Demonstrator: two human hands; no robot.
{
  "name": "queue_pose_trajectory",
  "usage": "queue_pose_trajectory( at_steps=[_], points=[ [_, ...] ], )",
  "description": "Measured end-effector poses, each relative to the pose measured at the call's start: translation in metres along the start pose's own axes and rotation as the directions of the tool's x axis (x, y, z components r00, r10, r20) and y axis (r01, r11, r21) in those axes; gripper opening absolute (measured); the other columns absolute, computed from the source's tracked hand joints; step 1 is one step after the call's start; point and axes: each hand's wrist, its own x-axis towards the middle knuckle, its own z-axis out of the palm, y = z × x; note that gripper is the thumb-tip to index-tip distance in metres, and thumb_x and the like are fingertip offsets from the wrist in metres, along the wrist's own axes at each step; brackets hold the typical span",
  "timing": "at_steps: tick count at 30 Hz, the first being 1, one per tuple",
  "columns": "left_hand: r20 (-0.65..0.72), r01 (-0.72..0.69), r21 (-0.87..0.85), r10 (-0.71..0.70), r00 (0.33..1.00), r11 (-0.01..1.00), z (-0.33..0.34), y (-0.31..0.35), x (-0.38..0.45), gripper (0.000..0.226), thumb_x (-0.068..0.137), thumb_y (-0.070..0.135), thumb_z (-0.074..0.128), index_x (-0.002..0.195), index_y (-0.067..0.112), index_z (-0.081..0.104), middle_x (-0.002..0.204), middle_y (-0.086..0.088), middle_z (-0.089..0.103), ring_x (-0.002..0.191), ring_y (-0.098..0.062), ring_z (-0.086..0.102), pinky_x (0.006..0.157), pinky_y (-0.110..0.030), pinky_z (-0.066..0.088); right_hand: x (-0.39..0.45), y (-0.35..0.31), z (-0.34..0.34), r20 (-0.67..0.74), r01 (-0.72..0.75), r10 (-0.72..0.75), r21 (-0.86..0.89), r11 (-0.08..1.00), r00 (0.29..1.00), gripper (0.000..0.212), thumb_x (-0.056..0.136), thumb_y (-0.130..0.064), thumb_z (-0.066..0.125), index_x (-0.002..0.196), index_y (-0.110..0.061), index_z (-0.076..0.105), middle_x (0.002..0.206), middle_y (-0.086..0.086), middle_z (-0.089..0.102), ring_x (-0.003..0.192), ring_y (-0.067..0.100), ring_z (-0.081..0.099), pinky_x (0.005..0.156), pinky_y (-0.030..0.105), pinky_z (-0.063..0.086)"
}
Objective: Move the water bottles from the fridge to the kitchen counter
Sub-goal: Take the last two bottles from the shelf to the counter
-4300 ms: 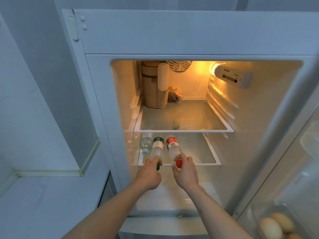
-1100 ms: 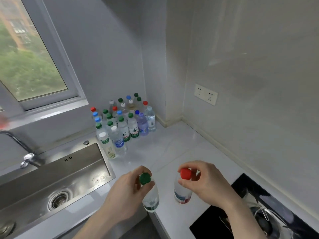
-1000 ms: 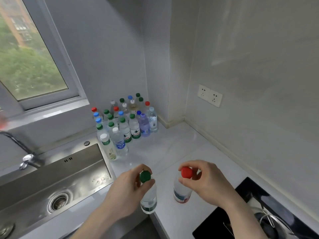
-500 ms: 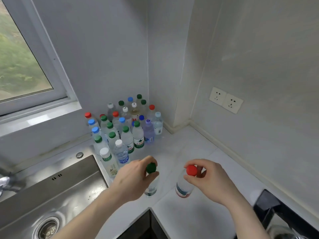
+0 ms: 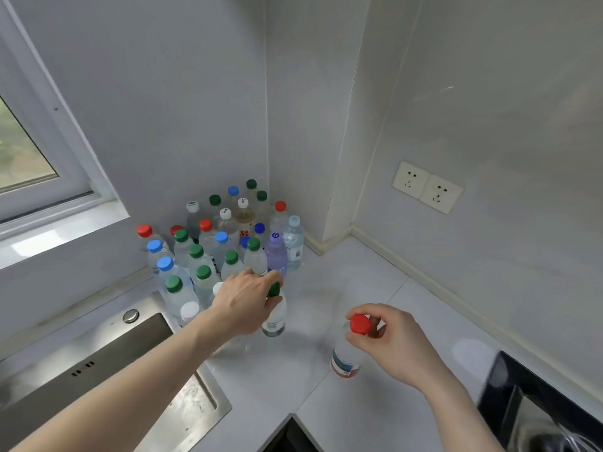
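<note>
My left hand (image 5: 243,303) grips a green-capped water bottle (image 5: 275,316) by its neck, upright, at the front edge of the cluster of bottles (image 5: 225,246) in the counter's corner. My right hand (image 5: 391,342) pinches the red cap of a second bottle (image 5: 344,362) with a red and blue label, upright over the white counter (image 5: 359,278), further right and nearer to me. Whether either bottle's base touches the counter I cannot tell. The fridge is out of view.
Several bottles with red, blue, green and white caps fill the corner under the window (image 5: 29,158). A steel sink (image 5: 98,370) lies at the left. A black hob (image 5: 538,402) sits at the lower right. Two wall sockets (image 5: 427,187) are on the right wall.
Both hands have carried the bottles from the fridge to the counter. In the last second the left hand moved its bottle forward to the cluster; the right bottle came lower over the counter.
</note>
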Motion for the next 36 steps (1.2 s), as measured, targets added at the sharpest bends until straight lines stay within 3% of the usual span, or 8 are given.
queue_pose_trajectory(
  at_steps=[4,7,16,22,27,32,36],
  points=[
    [0.037,0.005,0.083,-0.008,0.999,0.997,0.012,-0.021,0.020,0.024,0.102,0.051,0.047,0.117,0.032,0.048,0.100,0.004,0.070,0.097,-0.024,0.055,0.089,-0.039,0.042,0.007,0.000,0.004,0.000,-0.014,0.014,-0.009,1.000,1.000,0.023,0.079,-0.038,0.083,0.096,-0.049,0.073,0.087,-0.019,0.066,0.073,0.007,0.065,0.076,0.024,0.053],
    [0.062,0.022,0.142,-0.031,0.998,0.990,0.020,-0.034,0.031,0.026,0.102,0.051,0.047,0.119,0.032,0.049,0.099,0.004,0.070,0.098,-0.025,0.055,0.092,-0.040,0.039,0.015,-0.001,0.006,-0.002,-0.018,0.018,-0.017,1.000,1.000,0.023,0.079,-0.039,0.082,0.097,-0.050,0.073,0.088,-0.020,0.066,0.074,0.006,0.065,0.077,0.025,0.054],
    [0.087,0.093,0.199,-0.112,0.990,0.976,0.024,-0.055,0.048,0.023,0.103,0.046,0.047,0.112,0.025,0.049,0.092,0.001,0.066,0.087,-0.024,0.051,0.082,-0.038,0.037,0.059,-0.010,0.021,0.007,-0.007,0.008,-0.059,0.998,1.000,0.022,0.078,-0.041,0.082,0.096,-0.048,0.073,0.090,-0.026,0.065,0.076,0.005,0.066,0.079,0.025,0.055],
    [0.072,0.140,0.164,-0.153,0.986,0.976,0.023,-0.063,0.050,0.024,0.102,0.048,0.050,0.111,0.025,0.050,0.092,0.001,0.066,0.093,-0.025,0.059,0.083,-0.038,0.039,0.100,-0.026,0.040,0.018,0.033,-0.031,-0.072,0.997,0.999,0.024,0.078,-0.039,0.083,0.099,-0.046,0.073,0.087,-0.024,0.065,0.077,0.007,0.065,0.080,0.026,0.055],
    [0.089,0.133,0.141,-0.147,0.985,0.981,0.029,-0.065,0.049,0.027,0.102,0.049,0.052,0.116,0.026,0.051,0.097,0.001,0.070,0.096,-0.027,0.063,0.086,-0.040,0.041,0.133,-0.040,0.062,0.052,0.063,-0.058,-0.096,0.993,0.997,0.023,0.080,-0.037,0.081,0.101,-0.041,0.074,0.088,-0.016,0.068,0.077,0.005,0.062,0.081,0.029,0.055],
    [0.064,0.154,0.102,-0.161,0.985,0.983,0.025,-0.066,0.045,0.028,0.104,0.043,0.048,0.126,0.028,0.055,0.105,0.001,0.070,0.102,-0.026,0.064,0.080,-0.038,0.040,0.163,-0.048,0.087,0.079,0.067,-0.057,-0.125,0.990,0.995,0.023,0.083,-0.039,0.080,0.105,-0.039,0.073,0.091,-0.019,0.066,0.088,0.012,0.063,0.084,0.032,0.055],
    [0.021,0.158,0.055,-0.159,0.987,0.986,0.022,-0.068,0.040,0.034,0.105,0.041,0.047,0.137,0.033,0.053,0.117,0.002,0.065,0.110,-0.026,0.063,0.081,-0.036,0.042,0.182,-0.047,0.106,0.103,0.082,-0.066,-0.154,0.985,0.992,0.027,0.085,-0.039,0.079,0.110,-0.039,0.072,0.104,-0.016,0.069,0.095,0.013,0.063,0.086,0.031,0.053]
  ],
)
